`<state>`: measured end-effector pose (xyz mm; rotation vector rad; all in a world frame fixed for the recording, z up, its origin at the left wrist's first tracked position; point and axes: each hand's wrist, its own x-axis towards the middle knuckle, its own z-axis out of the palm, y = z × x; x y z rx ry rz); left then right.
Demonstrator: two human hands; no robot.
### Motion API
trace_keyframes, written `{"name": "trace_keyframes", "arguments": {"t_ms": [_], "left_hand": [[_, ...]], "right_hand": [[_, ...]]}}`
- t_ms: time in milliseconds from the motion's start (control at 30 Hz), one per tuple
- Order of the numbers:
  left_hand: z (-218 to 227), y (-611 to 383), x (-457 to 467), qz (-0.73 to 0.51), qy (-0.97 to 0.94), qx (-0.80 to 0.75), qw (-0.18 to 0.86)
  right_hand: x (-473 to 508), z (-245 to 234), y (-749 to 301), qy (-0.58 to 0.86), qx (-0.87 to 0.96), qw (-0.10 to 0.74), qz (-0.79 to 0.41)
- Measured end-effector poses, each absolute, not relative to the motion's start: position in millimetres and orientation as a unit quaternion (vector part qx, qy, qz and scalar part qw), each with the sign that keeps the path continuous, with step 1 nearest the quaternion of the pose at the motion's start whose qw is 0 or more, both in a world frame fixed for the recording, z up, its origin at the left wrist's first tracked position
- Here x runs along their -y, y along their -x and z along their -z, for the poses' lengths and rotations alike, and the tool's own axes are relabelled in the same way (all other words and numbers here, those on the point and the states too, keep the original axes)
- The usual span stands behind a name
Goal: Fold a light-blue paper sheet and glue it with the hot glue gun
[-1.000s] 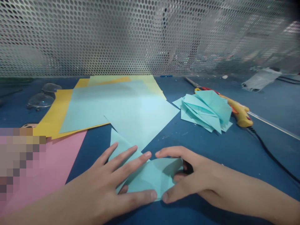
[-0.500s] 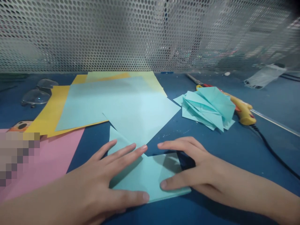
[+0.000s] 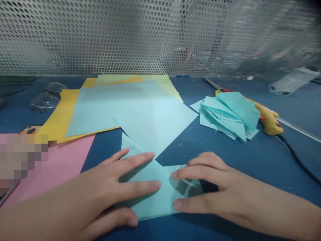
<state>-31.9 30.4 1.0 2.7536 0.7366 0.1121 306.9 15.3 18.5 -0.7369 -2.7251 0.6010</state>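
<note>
A small folded light-blue paper (image 3: 160, 195) lies on the blue table near me. My left hand (image 3: 110, 190) rests flat on its left part, fingers stretched out and spread. My right hand (image 3: 208, 190) presses on its right part with the thumb and forefinger tips flat on the paper and the fingers extended. The two hands' fingertips nearly meet at the paper's middle. A larger light-blue sheet (image 3: 152, 124) lies just beyond, its corner under the folded piece.
Yellow sheets (image 3: 62, 117) and a pink sheet (image 3: 57, 167) lie at the left. A pile of folded blue papers (image 3: 228, 115) sits at the right beside a yellow glue gun (image 3: 268, 118) with a black cord (image 3: 298, 160). Glasses (image 3: 45, 98) lie far left. A perforated metal wall (image 3: 160, 36) stands behind.
The right hand's fingers came down flat onto the folded paper, and the left forefinger moved toward the middle. The paper's raised flap now lies flat.
</note>
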Motion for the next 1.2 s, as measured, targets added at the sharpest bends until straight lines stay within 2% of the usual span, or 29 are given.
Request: {"name": "trace_keyframes", "arguments": {"t_ms": [167,533,767,900,1200], "left_hand": [[-2.7,32.4,-32.1,-0.043,-0.96,-0.23,0.155],[-11.2,29.4,-33.6,-0.009,-0.964,-0.22,0.15],[-10.8,33.6,-26.1,-0.02,-0.965,-0.211,0.153],[-12.6,24.7,-29.7,-0.044,-0.945,-0.264,0.19],[-24.9,18.4,-38.8,0.064,-0.939,-0.243,0.234]], "right_hand": [[-11.9,-22.1,-299.9,0.21,0.958,0.136,-0.141],[-10.2,-17.5,-303.2,0.204,0.961,0.065,-0.174],[-3.9,-15.4,-290.5,0.218,0.965,0.088,-0.115],[0.6,-13.9,-284.6,0.218,0.967,0.084,-0.103],[1.5,-18.0,-270.6,0.204,0.974,0.091,-0.036]]}}
